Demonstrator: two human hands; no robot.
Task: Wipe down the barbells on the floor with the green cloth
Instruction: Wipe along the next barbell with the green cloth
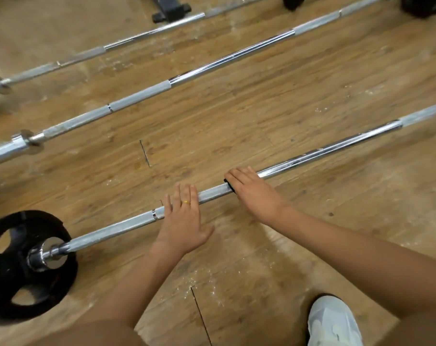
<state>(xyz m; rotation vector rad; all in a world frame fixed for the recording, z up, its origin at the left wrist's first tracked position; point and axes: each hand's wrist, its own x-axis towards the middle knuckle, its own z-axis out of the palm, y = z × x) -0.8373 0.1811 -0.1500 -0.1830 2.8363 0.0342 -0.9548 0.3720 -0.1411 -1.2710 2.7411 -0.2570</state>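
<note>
One pale shoe (334, 320) is planted on the wooden floor (237, 121) at the near right, toe pointing up the room. Just beyond it, both bare forearms reach forward to the nearest barbell (117, 229), which lies on the floor slanting from near left to far right.

The left hand (182, 216) lies flat across the bar's knurled part, fingers straight and close together, thumb spread out to the side; a yellow ring (186, 202) sits on one finger. The right hand (252, 191) is a little farther along, where knurling gives way to smooth chrome. Its fingers stretch over the bar and press down on a cloth (227, 183), of which only a dark edge peeks out at the fingertips; the colour reads almost black from here, and the thumb is hidden.

At the near left end, a black weight plate (24, 265) with cut-out grips sits on the bar's sleeve.

Farther off, well apart from the first, a middle barbell (232, 57) lies roughly parallel, bare of plates. Beyond that lies a far barbell (104, 48), thinner-looking, its far end beside a black equipment base (170, 8) at the top edge.
</note>
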